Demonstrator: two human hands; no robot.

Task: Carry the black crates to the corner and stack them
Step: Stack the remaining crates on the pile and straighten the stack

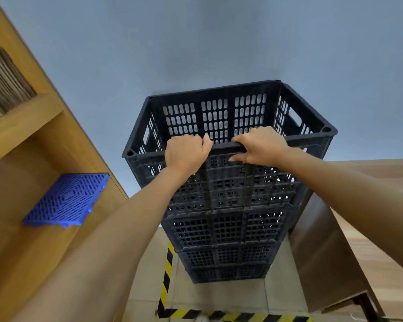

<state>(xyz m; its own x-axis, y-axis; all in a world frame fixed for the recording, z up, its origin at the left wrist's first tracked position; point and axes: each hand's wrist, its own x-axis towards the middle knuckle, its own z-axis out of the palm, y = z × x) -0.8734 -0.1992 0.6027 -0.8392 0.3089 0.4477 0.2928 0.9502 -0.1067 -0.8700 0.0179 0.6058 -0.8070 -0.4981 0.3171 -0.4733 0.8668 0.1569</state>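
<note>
A tall stack of several black slatted crates (228,231) stands on the tiled floor in the corner against a grey-blue wall. The top crate (215,117) is empty and sits on the pile. My left hand (186,151) grips its near rim, fingers curled over the edge into the crate. My right hand (260,146) grips the same rim just to the right, thumb on the outer face.
A wooden shelf unit (33,126) rises at left, with a blue plastic grid panel (66,201) leaning on it and cardboard above. A wooden table (358,228) stands at right. Yellow-black hazard tape (166,268) marks the floor around the stack.
</note>
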